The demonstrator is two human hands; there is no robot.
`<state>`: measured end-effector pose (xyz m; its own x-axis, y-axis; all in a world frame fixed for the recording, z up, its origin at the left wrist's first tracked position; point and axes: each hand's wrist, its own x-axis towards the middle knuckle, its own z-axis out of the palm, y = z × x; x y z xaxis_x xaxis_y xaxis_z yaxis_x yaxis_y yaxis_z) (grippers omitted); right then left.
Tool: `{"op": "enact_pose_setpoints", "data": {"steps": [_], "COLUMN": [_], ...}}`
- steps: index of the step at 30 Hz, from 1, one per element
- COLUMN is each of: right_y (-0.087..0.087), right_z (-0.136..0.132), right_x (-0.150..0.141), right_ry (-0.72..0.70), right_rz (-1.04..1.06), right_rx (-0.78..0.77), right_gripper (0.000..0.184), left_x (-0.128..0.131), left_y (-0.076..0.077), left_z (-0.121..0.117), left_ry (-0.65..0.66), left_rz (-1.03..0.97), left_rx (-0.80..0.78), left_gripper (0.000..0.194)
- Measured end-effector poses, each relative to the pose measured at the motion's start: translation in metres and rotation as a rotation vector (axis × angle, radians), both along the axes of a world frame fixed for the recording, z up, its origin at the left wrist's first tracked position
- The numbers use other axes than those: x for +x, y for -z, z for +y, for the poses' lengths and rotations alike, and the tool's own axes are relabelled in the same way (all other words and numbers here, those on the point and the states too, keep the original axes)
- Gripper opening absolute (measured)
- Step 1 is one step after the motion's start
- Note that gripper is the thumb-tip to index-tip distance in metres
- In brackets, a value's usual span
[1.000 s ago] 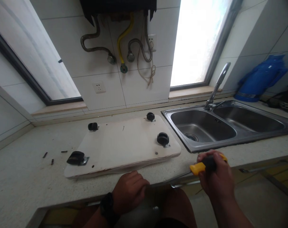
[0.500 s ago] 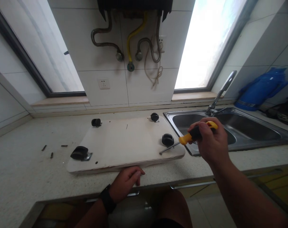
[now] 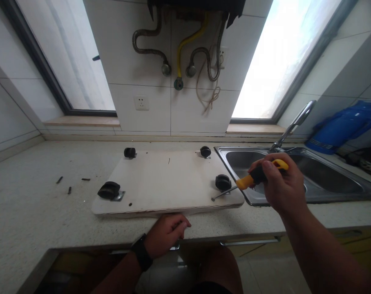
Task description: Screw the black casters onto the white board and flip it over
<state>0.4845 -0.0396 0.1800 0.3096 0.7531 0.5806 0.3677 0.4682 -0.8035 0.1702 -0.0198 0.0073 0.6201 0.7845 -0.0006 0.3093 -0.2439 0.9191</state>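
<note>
My right hand is wrapped round the yellow-and-black handle of a screwdriver. Its shaft slants down left past a black caster, and the tip meets a small dark spot, a hole or screw head, on a white board. The board lies flat on the counter with casters facing up near its corners, among them a front-left caster, a back-left caster and a back-right caster. Against the board's front edge rests my left hand, fingers curled in, with nothing visible in them.
Several small dark screws or plugs, one a dark piece, lie on the counter left of the board. A double steel sink with a faucet borders it on the right. Beyond stands a blue thermos jug. Pipes hang on the wall.
The view has shifted a little, so the scene sits farther right. The screwdriver tip stays at the same spot on the board, and both hands keep about the same pose.
</note>
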Motion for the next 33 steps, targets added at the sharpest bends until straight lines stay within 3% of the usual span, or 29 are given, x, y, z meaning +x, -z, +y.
{"op": "enact_pose_setpoints", "data": {"steps": [7,11,15,17,19,22,25,27,29,33], "right_y": [-0.003,-0.008,-0.019,-0.027,-0.036,-0.047,-0.053,-0.054,-0.054,-0.054], "right_z": [0.000,0.002,0.008,0.011,0.013,0.014,0.013,0.013,0.013,0.012], "right_x": [-0.004,-0.012,-0.028,-0.039,-0.048,-0.054,-0.049,-0.044,-0.042,-0.042], "right_ry": [0.048,0.125,0.061,0.082,0.116,-0.024,-0.291,-0.344,-0.283,-0.021], "right_rz": [-0.078,-0.229,-0.440,-0.540,-0.633,-0.635,-0.526,-0.527,-0.597,-0.780], "right_rx": [-0.005,-0.023,0.011,0.014,-0.015,-0.096,-0.186,-0.200,-0.198,-0.142], "right_gripper": [0.020,0.034,0.057,0.052,0.035,0.024,0.043,0.054,0.056,0.056], "left_x": [0.001,0.001,0.001,0.001,0.002,0.002,0.003,0.003,0.003,0.004], "left_y": [-0.009,-0.010,-0.007,-0.005,-0.004,-0.001,-0.001,-0.001,-0.002,-0.002], "left_z": [-0.003,-0.005,-0.006,-0.006,-0.007,-0.008,-0.009,-0.009,-0.010,-0.011], "left_ry": [0.007,0.020,0.040,0.053,0.076,0.108,0.123,0.130,0.141,0.147], "left_rz": [0.103,0.148,0.194,0.212,0.222,0.245,0.283,0.308,0.325,0.354], "left_rx": [0.156,0.242,0.303,0.325,0.363,0.450,0.521,0.552,0.581,0.620], "left_gripper": [0.028,0.026,0.024,0.022,0.021,0.019,0.018,0.018,0.018,0.016]}}
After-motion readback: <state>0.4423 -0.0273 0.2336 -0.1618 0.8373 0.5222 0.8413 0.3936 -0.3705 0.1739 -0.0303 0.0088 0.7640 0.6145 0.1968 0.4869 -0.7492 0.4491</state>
